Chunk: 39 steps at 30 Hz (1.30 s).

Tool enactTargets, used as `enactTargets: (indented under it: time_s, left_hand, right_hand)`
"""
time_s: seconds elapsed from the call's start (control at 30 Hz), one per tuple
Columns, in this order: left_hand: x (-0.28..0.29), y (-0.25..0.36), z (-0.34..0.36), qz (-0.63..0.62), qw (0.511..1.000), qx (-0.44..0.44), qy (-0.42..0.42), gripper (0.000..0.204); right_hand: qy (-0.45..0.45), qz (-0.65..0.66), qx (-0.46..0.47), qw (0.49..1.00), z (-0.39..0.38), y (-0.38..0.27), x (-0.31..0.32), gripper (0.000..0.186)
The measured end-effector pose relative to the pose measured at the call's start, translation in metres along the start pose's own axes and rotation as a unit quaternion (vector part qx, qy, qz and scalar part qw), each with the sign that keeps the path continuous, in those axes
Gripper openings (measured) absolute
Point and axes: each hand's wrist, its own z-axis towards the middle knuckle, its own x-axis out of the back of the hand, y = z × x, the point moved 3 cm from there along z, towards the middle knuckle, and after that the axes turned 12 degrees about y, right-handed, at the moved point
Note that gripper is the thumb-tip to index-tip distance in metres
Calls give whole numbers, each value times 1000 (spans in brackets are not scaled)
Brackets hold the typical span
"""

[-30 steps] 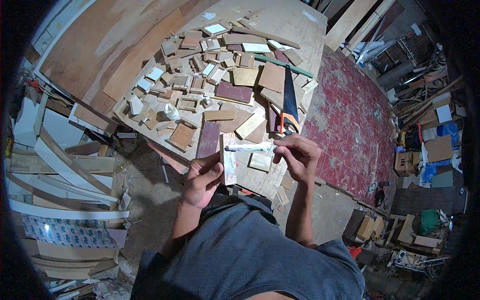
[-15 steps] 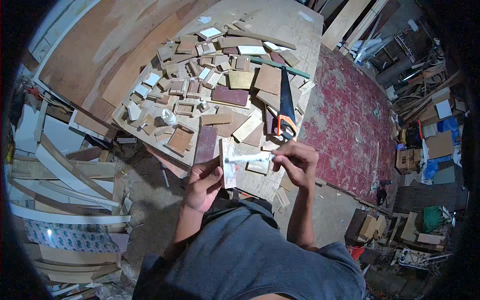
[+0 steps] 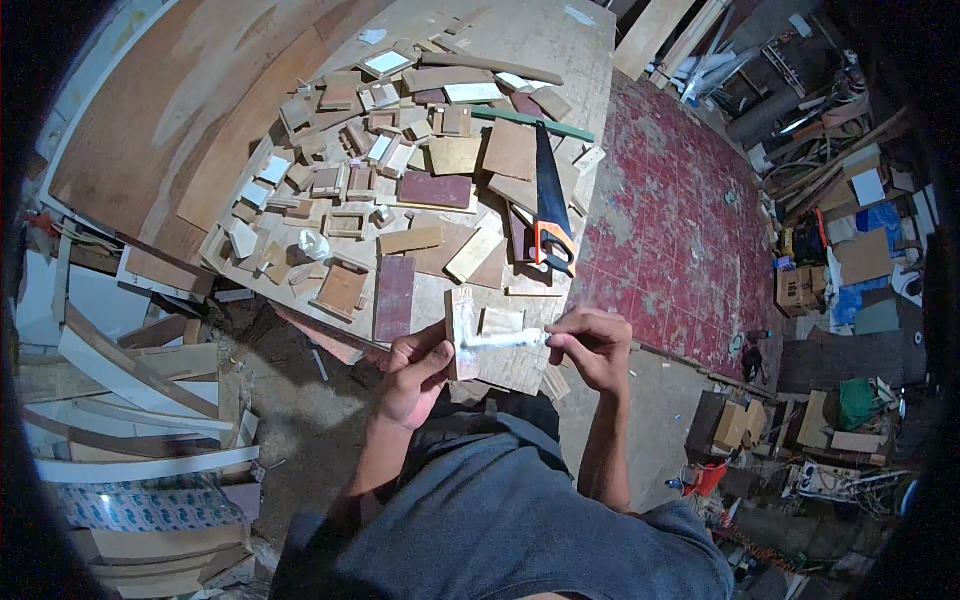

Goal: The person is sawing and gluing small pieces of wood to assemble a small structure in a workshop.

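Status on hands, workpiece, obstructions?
Left hand gripping small wooden board. Right hand pinching slender whitish tool, blurred. Tool's far end over board; contact unclear. Handsaw lies on worktable, apart from both hands.

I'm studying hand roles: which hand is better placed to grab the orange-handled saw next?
Probably the right hand: it is nearer the saw, though pinching a slim whitish object; the left hand grips a wooden piece.

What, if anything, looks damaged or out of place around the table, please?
The red floor right of the table looks damaged: pale, irregular patches break up its colour. The saw also lies loose, its handle close to that table edge.
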Motion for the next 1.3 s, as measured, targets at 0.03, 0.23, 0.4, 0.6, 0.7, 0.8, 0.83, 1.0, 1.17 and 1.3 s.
enactTargets:
  time_s: [0.03, 0.23, 0.4, 0.6, 0.7, 0.8, 0.83, 1.0, 1.17, 1.3]
  left_hand:
    - [0, -2, -2, -8, 1000, -12, 18, 37]
    - [6, -18, -24, -15, 994, -67, 90, 36]
    - [11, -41, -58, -25, 979, -115, 166, 36]
    - [63, -58, -81, -63, 954, -147, 252, 27]
    - [88, -44, -77, -37, 949, -161, 269, 26]
    - [136, -38, -75, -67, 941, -151, 295, 27]
    - [146, -34, -75, -73, 942, -151, 291, 29]
    - [193, -6, -92, -119, 919, -161, 341, 28]
    - [246, 10, -99, -178, 882, -128, 417, 21]
    - [254, 36, -88, -164, 901, -103, 387, 25]
  right_hand:
    - [-20, 3, -12, 1000, -2, 2, 4, 7]
    - [-2, 73, -44, 996, -1, 17, 28, 6]
    - [37, 177, -64, 982, 9, 49, 40, 7]
    - [-29, 117, -100, 988, 41, 97, -26, 14]
    - [-78, 72, -124, 987, 64, 138, -94, 16]
    - [-117, -53, -140, 982, 93, 174, -174, 17]
    - [-100, -56, -112, 987, 103, 185, -199, 17]
    - [-88, -234, 98, 963, 142, 223, -315, 12]
    - [-147, -291, 168, 930, 162, 244, -392, 10]
    - [-198, -402, 217, 867, 183, 281, -417, 15]
